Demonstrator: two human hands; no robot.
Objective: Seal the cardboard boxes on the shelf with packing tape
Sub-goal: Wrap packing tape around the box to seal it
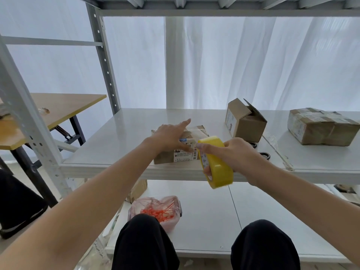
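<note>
Left hand (171, 136) flat at frame centre, fingers straight and spread on cardboard box (186, 157), box at front of white shelf (120, 143), right hand (231, 152) fingers curled round yellow tape roll (221, 170) just right of box.

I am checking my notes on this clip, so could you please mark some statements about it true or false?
1. The left hand rests flat on the labelled box. True.
2. The right hand grips a blue tape roll. False: the tape roll is yellow.
3. The middle box has open flaps. True.
4. The far-right box is untaped. False: tape wraps it.
5. The bag of orange ties lies on the box shelf. False: it lies on the lower shelf.
</note>
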